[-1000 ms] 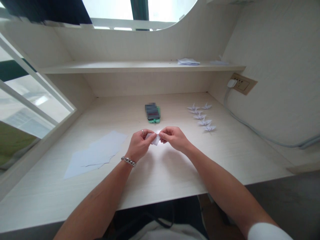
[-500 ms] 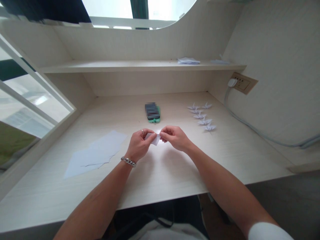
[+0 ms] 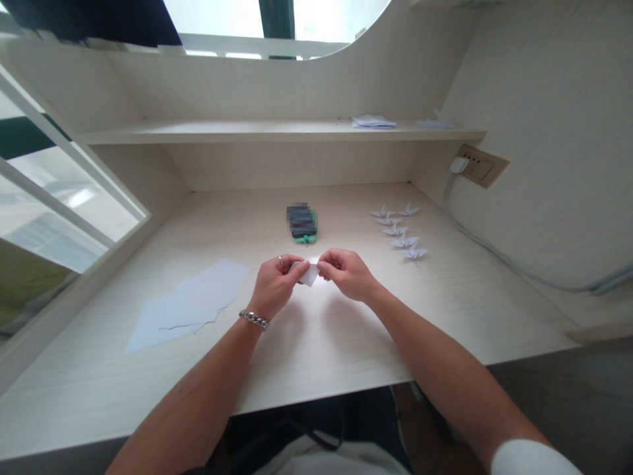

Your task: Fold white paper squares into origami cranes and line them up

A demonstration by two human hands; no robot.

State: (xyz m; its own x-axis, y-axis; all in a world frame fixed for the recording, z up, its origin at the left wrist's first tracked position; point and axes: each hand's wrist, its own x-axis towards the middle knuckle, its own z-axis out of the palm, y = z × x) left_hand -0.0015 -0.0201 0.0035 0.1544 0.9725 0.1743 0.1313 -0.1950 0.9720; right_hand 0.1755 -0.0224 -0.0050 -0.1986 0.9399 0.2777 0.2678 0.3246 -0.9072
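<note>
Over the tabletop [image 3: 326, 359]: folded paper [image 3: 310, 276] | left hand [image 3: 277, 282] gripping it, right hand [image 3: 346, 273] pinching its right corner | slightly more paper shows between them than half a second ago; folding seems unfinished

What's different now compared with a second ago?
Very little: the right hand has edged slightly right, and more of the folded paper shows between the hands. Nothing was visibly taken or released; the left hand keeps its pinch. Paper cranes and loose sheets stayed put.
</note>
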